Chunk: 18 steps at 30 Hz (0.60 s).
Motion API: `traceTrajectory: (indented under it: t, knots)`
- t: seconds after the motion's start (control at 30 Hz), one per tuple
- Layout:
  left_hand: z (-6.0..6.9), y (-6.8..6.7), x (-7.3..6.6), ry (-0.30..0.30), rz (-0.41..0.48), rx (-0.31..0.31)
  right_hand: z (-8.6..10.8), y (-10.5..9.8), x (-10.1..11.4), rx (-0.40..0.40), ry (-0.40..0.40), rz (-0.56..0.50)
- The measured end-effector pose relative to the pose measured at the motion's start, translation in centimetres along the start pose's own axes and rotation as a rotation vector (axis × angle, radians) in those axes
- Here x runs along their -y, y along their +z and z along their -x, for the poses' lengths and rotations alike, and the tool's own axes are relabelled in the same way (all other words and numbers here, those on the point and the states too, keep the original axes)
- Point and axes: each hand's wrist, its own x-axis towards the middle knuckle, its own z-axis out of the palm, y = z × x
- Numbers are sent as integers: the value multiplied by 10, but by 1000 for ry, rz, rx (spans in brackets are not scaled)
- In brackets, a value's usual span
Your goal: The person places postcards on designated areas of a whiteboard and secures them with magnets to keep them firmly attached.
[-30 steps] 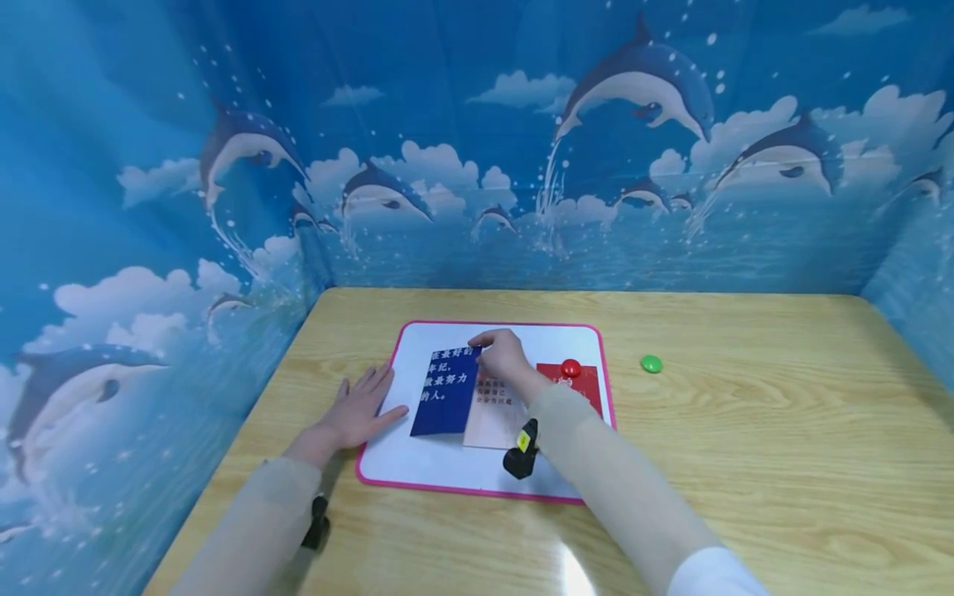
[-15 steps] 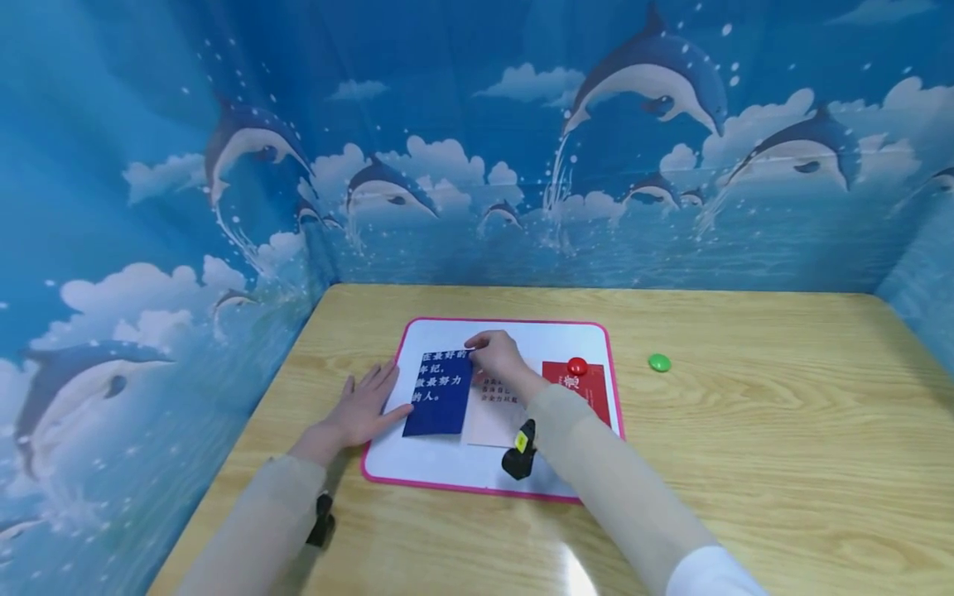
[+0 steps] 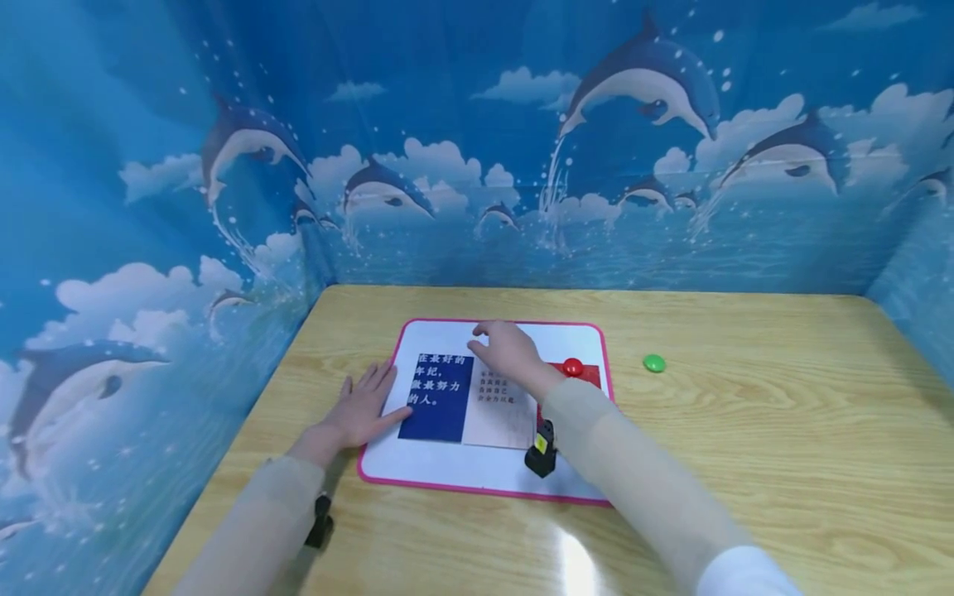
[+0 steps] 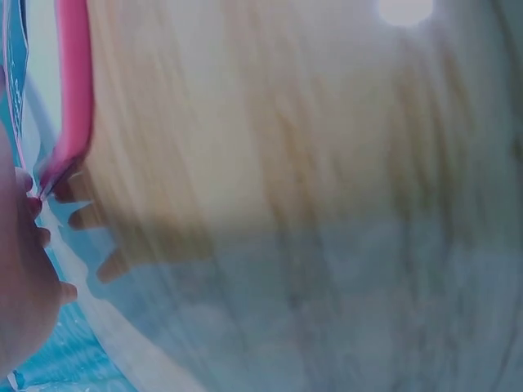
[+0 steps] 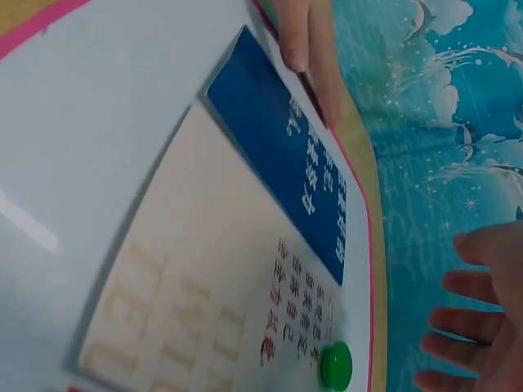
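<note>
A blue card (image 3: 436,418) with white characters lies flat toward the left of a pink-edged whiteboard (image 3: 447,472). Against its right side lies a cream card (image 3: 495,426), with a green round magnet (image 5: 336,365) at its top edge in the right wrist view. Farther right, a red card (image 3: 592,375) sits under a red round magnet (image 3: 572,367), partly covered by my right arm. My left hand (image 3: 360,411) rests with spread fingers on the board's left edge, its thumb by the blue card. My right hand (image 3: 511,352) hovers over the cards' top edges, fingers loosely bent, holding nothing.
Another green magnet (image 3: 653,362) lies on the wooden table (image 3: 745,430), right of the board. A blue dolphin-print curtain (image 3: 477,165) encloses the table's back and sides. Each wrist carries a small black camera (image 3: 541,449).
My right hand has let go of the blue card's top corner and risen off it, slightly to the right. The card has gone from lifted to flat. My left hand stays put.
</note>
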Motion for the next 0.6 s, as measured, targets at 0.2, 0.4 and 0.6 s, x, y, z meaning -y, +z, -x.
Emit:
traceTrajectory:
  t: [0.2,0.4,0.6]
  knots:
    - [-1,1,-4,18,3,-37,5,-5,-13,-50,-41,150]
    - [-3,-1,-15,47,-8,-68,7,-9,-24,-84,-36,198]
    - [-5,-3,-33,99,-19,-54,11,-15,-39,-99,-1,211]
